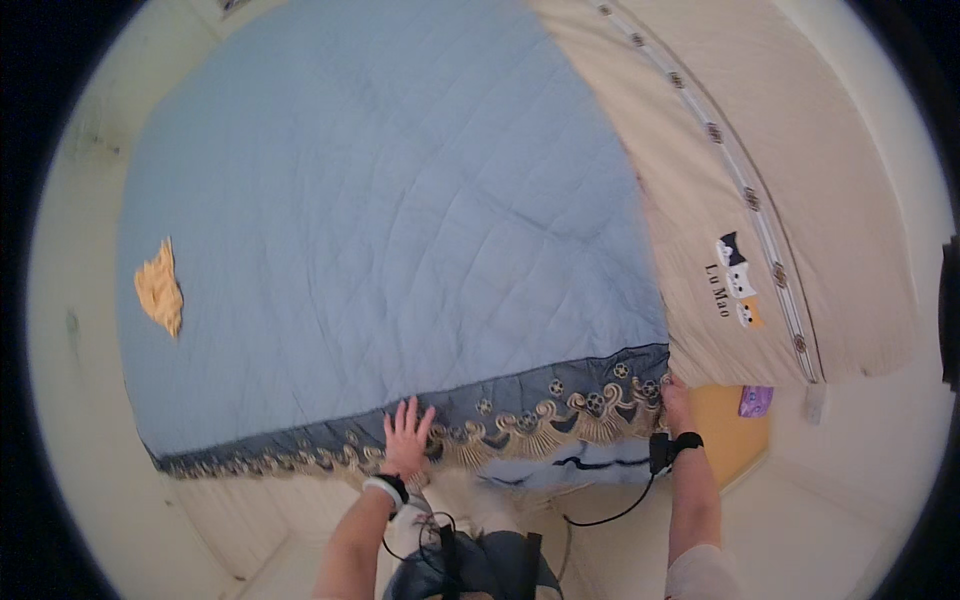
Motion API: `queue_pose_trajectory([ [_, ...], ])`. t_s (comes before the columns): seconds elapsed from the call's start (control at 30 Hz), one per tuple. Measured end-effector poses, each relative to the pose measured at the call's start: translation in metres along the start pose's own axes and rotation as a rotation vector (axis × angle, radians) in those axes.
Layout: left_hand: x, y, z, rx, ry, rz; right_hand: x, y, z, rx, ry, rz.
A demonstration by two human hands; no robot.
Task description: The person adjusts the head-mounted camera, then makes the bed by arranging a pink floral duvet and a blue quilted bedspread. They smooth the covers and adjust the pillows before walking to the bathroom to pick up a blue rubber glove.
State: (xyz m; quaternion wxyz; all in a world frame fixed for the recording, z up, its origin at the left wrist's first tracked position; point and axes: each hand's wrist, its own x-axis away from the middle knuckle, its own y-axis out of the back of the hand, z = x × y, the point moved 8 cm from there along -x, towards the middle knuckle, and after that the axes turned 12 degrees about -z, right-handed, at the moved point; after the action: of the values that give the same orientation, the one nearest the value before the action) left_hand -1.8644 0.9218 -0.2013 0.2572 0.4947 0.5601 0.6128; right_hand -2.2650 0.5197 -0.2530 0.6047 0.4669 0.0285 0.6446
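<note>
A blue quilted bedspread (420, 225) covers the bed before me. Along its near side runs a dark border (570, 405) with gold scroll and flower embroidery. My left hand (407, 439) lies on that border with its fingers spread, holding nothing. At the right end of the border, my right hand (675, 401) grips the bedspread's corner; its fingertips are partly hidden by the cloth. Below the border on the right, a strip of pale blue fabric with dark wavy lines (592, 463) shows.
A beige headboard cover (690, 225) with cat pictures and writing stands at the right. Beside it, a purple packet (755, 401) lies on a yellow-orange surface (727, 435). A crumpled yellow cloth (159, 291) rests at the bed's far left. A black cable (615, 514) hangs from my right wrist.
</note>
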Motion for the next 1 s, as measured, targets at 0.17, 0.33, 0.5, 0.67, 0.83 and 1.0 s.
queue_pose_trajectory([
  [0.17,-0.019,-0.003,0.018,-0.096,0.08,-0.121,0.021,-0.056,0.042,-0.062,0.324,0.044],
  [0.33,-0.038,-0.005,0.054,-0.013,0.138,-0.183,0.009,-0.019,0.025,0.618,0.347,-0.28],
  [0.5,-0.028,-0.011,0.049,0.206,0.017,-0.294,-0.016,-0.001,0.037,0.488,0.29,-0.28],
  [0.67,0.025,0.034,0.027,0.338,-0.053,-0.083,0.021,0.017,0.058,0.705,0.421,-0.286],
  [0.83,0.02,0.029,0.007,0.321,-0.104,-0.059,-0.007,0.068,0.037,0.597,0.673,-0.573],
  [1.0,0.009,-0.039,0.027,0.431,0.064,-0.107,0.003,-0.038,0.097,1.329,0.437,-0.078],
])
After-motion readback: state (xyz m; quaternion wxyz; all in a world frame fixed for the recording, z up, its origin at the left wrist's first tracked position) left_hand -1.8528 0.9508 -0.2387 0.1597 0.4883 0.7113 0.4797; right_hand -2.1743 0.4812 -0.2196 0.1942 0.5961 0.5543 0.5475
